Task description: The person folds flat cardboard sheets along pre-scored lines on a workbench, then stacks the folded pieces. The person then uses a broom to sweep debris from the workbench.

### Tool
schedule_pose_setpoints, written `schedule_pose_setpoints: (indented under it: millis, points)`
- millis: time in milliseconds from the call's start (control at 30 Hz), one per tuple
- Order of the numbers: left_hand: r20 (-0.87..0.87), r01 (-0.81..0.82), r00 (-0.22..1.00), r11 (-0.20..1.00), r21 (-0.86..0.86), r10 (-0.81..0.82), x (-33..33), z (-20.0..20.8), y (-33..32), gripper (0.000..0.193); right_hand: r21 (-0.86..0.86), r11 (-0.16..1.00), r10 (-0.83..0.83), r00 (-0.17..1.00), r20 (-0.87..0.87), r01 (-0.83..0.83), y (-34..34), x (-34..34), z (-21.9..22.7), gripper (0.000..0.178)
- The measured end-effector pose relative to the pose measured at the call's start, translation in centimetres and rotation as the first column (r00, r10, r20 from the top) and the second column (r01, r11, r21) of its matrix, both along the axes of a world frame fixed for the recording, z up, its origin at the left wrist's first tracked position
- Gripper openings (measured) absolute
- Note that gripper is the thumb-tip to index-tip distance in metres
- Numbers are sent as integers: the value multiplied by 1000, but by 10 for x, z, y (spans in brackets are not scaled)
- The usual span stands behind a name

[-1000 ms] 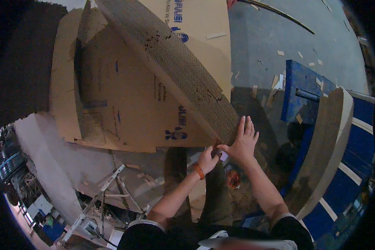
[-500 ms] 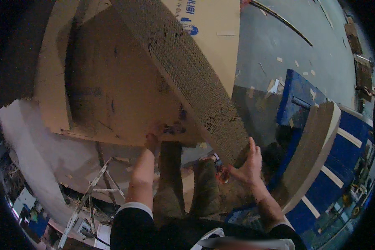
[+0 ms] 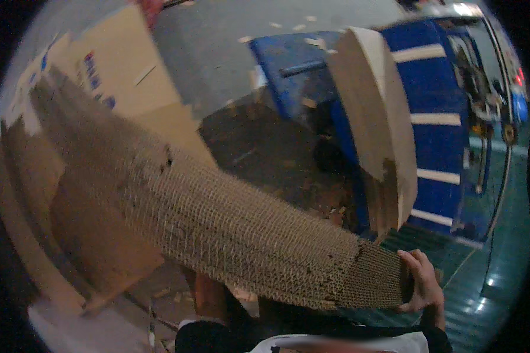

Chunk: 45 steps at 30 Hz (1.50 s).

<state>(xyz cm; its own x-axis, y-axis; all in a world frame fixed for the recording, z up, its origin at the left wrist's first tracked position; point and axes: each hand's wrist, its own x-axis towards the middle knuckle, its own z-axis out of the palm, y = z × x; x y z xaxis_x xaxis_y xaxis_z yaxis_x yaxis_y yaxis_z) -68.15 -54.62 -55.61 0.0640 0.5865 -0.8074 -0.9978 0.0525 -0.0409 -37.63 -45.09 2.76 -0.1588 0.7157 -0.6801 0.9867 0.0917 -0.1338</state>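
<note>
A long, thick stack of brown corrugated cardboard (image 3: 247, 229) stretches across in front of me, its fluted cut edges facing up. My right hand (image 3: 423, 283) grips its near right end, fingers on the upper corner. The left forearm (image 3: 209, 297) goes in under the stack near its middle. Behind the cardboard my left hand is hidden, so its fingers do not show. The stack's far left end is blurred and lies over larger cardboard sheets.
Large printed cardboard sheets (image 3: 126, 65) lie at the left. On the right, another stack of cardboard (image 3: 374, 129) rests on a blue machine bed (image 3: 433, 144) with pale strips. A blue metal plate (image 3: 294, 65) stands beyond. Paper scraps litter the grey floor (image 3: 218, 35). Green flooring (image 3: 483, 282) shows at the right.
I have turned to the right, and the cardboard stack has swung from a steep slant to lying more across me. My left hand has gone out of sight behind it; the right still holds its end.
</note>
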Motion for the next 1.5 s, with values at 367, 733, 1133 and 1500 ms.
schedule_pose_setpoints:
  millis: [367,733,1133,1500]
  points:
    - [-149,429,898,899,93,-413,292,201,104,66,312,648,-731,683,-2,695,-74,363,70,93]
    - [-947,986,148,-28,163,-287,531,219,207,68,589,806,-11,997,-81,57,29,393,-168,52]
    - [-133,139,-329,91,-986,-935,-31,36,-58,41,-234,885,272,854,-443,-403,9,125,-293,53]
    - [-385,-70,889,757,-650,-248,-243,41,-283,63,23,809,575,783,-237,-587,93,-199,-365,52]
